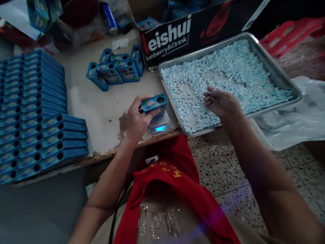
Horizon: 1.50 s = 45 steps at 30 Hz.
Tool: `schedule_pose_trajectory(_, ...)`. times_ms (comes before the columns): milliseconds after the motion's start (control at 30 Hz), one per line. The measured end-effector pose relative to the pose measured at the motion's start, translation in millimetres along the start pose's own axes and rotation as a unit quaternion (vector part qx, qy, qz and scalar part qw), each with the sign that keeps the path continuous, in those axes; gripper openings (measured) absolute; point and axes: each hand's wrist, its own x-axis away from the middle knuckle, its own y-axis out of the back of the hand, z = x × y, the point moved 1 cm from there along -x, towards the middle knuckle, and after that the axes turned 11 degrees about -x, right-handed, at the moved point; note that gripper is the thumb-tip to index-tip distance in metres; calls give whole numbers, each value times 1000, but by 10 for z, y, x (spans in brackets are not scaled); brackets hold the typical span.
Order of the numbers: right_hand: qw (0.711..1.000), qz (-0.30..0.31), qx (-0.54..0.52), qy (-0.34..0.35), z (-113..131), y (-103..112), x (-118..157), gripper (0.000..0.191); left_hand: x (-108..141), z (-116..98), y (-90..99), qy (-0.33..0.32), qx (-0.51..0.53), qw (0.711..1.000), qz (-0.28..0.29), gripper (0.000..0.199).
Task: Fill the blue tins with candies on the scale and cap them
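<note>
My left hand is closed around a small blue candy box with a round dark hole in its top. The box is over a small digital scale with a lit blue display at the table edge; whether it touches the scale I cannot tell. Over a metal tray of pale blue candies, my right hand has its fingers curled together. What those fingers hold, if anything, is hidden.
Several blue boxes stand on the table behind the scale. Rows of stacked blue boxes fill its left side. A black carton borders the tray at the back. Clear plastic lies to the right, and a blue can stands behind.
</note>
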Motion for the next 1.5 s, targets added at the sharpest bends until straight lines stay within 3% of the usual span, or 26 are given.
schedule_pose_trajectory(67, 999, -33, -6, 3, 39, -33, 0, 40, 84, 97, 21, 18, -26, 999, 11, 43)
schedule_pose_trajectory(200, 997, -71, 13, -23, 128, -187, 53, 18, 153, 245, -54, 18, -33, 999, 15, 49)
schedule_pose_trajectory(333, 994, -20, 24, -103, 313, -390, 230, 20, 131, 362, -19, -11, -21, 999, 24, 74)
schedule_pose_trajectory(433, 988, -18, -11, -152, 493, -595, 375, 27, 121, 524, 202, -16, -11, 1000, 18, 95)
schedule_pose_trajectory(600, 985, -80, -3, -155, 643, -1005, 469, 58, 167, 777, 660, 18, 14, 1000, -6, 93)
schedule_pose_trajectory(767, 986, -107, 21, -125, 509, -1078, 465, 58, 197, 658, 848, -29, 13, 996, -87, 95)
schedule_pose_trajectory(900, 989, -91, 64, -93, 457, -991, 479, 41, 186, 444, 885, -17, -31, 996, -77, 95)
schedule_pose_trajectory(967, 989, -84, 71, -96, 483, -990, 479, 41, 182, 352, 895, 5, -34, 998, -60, 81)
schedule_pose_trajectory(1067, 990, -67, 56, -114, 530, -1061, 473, 52, 190, 295, 880, 15, -38, 999, -34, 64)
schedule_pose_trajectory(1200, 994, -26, 81, -71, 544, -1210, 496, 47, 235, 365, 832, -9, -43, 998, -43, 81)
schedule_pose_trajectory(1367, 982, 145, 121, -4, 562, -1425, 539, 28, 317, 408, 786, 39, -34, 999, -16, 84)
schedule_pose_trajectory(1500, 956, 216, 200, -2, 630, -1678, 558, 26, 338, 391, 644, 50, -19, 998, 25, 82)
